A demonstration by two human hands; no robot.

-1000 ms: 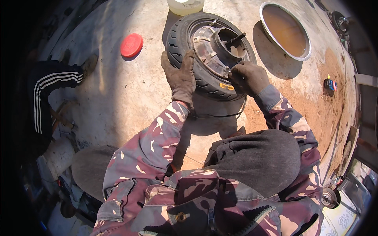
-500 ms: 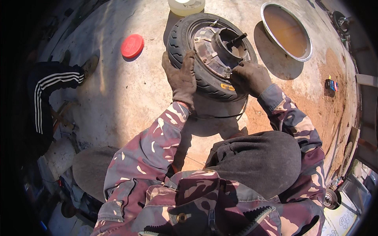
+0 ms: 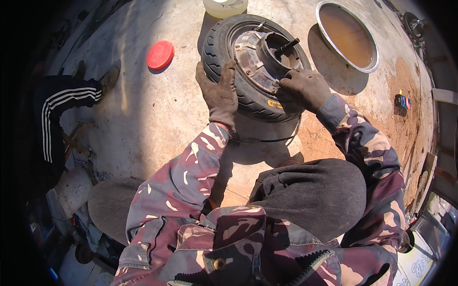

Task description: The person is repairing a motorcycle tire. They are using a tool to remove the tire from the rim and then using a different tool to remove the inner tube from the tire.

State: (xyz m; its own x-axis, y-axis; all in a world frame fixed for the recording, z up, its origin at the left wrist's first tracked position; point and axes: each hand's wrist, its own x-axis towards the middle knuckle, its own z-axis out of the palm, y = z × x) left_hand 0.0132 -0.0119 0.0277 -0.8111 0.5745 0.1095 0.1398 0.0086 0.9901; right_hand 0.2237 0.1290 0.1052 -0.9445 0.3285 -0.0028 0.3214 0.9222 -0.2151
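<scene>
A black tyre [image 3: 217,55] on a wheel with a metal hub [image 3: 250,59] and protruding dark shaft [image 3: 286,47] rests in front of me, tilted slightly toward me. A black cable [image 3: 260,141] trails below it. My gloved left hand [image 3: 218,90] grips the tyre's near left side, thumb and fingers against the tread. My gloved right hand [image 3: 304,89] is closed at the lower right of the hub's edge, fingertips bent in against the bolted plate; what is between them is hidden.
A red lid [image 3: 160,55] lies left, a translucent container [image 3: 224,10] behind the wheel, a metal basin [image 3: 324,33] of brownish water at upper right. A small coloured pack [image 3: 402,102] lies right. Another person's striped trouser leg [image 3: 64,95] and shoe are at left.
My right hand and forearm have shifted slightly right and up at the hub's edge. My left hand and the wheel look nearly unmoved.
</scene>
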